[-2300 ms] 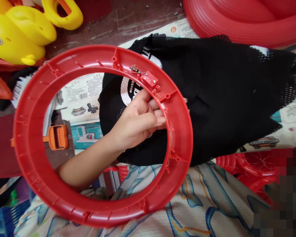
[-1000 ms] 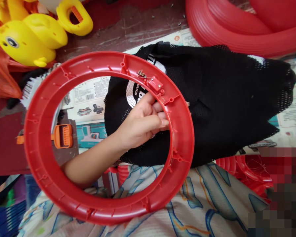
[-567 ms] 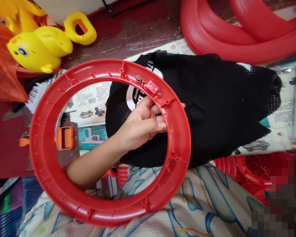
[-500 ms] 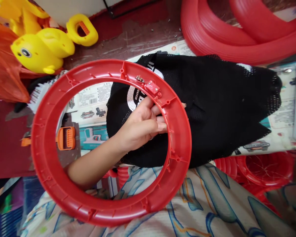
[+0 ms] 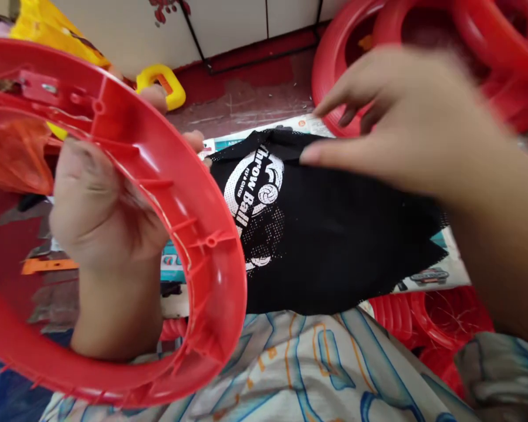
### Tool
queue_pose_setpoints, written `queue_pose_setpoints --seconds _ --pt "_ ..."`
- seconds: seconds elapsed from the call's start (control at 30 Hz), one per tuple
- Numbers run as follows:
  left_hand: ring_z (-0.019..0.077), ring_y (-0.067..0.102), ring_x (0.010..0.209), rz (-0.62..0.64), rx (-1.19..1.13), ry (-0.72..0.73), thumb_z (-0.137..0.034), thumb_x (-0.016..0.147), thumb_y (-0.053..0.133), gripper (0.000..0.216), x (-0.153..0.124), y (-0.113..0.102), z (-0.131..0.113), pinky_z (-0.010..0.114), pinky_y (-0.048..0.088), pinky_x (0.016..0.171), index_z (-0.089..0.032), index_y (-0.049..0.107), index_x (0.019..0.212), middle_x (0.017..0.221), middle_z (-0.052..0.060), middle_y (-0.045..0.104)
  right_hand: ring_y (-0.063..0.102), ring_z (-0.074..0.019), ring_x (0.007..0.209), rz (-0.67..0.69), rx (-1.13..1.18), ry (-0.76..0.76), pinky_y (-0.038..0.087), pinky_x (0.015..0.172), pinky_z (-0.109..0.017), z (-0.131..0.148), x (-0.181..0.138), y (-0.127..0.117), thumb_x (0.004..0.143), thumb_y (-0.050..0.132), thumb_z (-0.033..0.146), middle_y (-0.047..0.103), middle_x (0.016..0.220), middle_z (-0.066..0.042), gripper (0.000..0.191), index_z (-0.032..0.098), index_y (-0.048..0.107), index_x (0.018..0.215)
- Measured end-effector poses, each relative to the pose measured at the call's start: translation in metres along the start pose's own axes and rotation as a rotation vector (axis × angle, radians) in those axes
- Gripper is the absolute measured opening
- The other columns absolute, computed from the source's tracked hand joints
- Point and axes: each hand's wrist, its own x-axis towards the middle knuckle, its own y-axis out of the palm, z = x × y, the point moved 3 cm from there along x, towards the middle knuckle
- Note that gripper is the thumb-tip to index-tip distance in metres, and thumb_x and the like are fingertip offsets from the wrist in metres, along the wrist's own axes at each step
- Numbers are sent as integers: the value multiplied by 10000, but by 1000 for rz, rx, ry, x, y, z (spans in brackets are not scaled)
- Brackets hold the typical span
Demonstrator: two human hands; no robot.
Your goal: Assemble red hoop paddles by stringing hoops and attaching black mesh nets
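Observation:
My left hand reaches up through a red plastic ring and grips its upper part, thumb on the inner rim and fingertips showing past the outer edge. The ring is tilted, its ribbed hollow side facing me. A small red block with a screw sits in the channel, and a thin wire runs along the inner rim. My right hand, slightly blurred, hovers over the black cloth with thumb and fingers apart and nothing between them. White "Throw Ball" print marks the cloth.
Several large red rings are stacked at the back right. More red ribbed parts lie below the cloth's right end. Printed cardboard is under the cloth. At left are a yellow plastic loop and an orange bag.
The ring has moved left and closer to me and has turned, its red block now at upper left. My right hand has come into view from the right.

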Motion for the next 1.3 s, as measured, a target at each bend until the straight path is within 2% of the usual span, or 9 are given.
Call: queue_pose_setpoints --seconds 0.1,0.2,0.27,0.47,0.67,0.9,1.03,1.17,1.3 --pt "322 169 1513 -24 91 82 -531 824 687 435 4 -8 6 314 431 1197 -330 625 1205 1250 -196 641 581 -272 1203 104 -330 -57 449 1016 -407 0 11 26 858 511 654 681 1198 -71 659 86 731 1107" --pt "262 415 1409 -31 114 112 -489 895 626 321 10 -14 13 206 583 948 -338 614 1179 1196 -199 662 640 -259 1109 124 -438 -50 507 938 -434 -5 14 39 933 598 403 729 1058 -81 354 93 752 1006" --pt "184 556 1281 -33 79 96 -402 942 590 264 14 -14 18 165 573 918 -351 591 1200 1154 -203 677 662 -213 1015 -2 -257 -21 515 894 -391 -4 12 29 903 651 259 733 966 -62 194 93 746 937" --pt "119 716 837 -123 -226 -19 -364 788 794 288 25 12 38 152 595 617 -269 637 1011 1068 -49 750 581 -43 676 -479 1027 -57 506 723 -238 -9 0 -32 891 556 153 556 687 85 172 189 611 732" --pt "80 674 681 75 -360 -165 -295 724 844 378 37 69 52 162 571 593 -211 572 974 950 -12 726 443 -106 609 -789 1011 -38 502 725 -246 -33 1 -47 848 598 126 422 641 34 269 222 486 623" --pt "124 680 721 517 -76 -404 -391 684 842 432 33 129 70 249 613 665 -142 603 944 854 28 692 444 -76 631 -573 1007 211 413 653 -197 -34 -8 -19 888 557 174 468 726 47 141 208 485 771" --pt "115 602 523 714 270 -491 -398 677 828 359 29 140 68 176 481 388 -119 654 823 686 17 640 476 -99 575 -296 1002 315 423 555 -222 -34 -14 -2 861 565 210 517 670 32 126 200 489 762" --pt "95 571 449 810 406 -605 -341 743 766 239 28 128 66 154 410 321 -124 695 814 719 29 669 478 -97 592 -226 923 337 409 533 -207 -33 -18 4 901 557 256 543 695 20 125 195 520 798" --pt "149 662 504 639 283 -737 -377 824 688 279 27 74 66 225 541 427 -107 696 895 759 84 716 488 -91 609 -280 840 341 417 550 -201 -39 -20 -2 953 532 310 551 717 21 158 206 530 834"
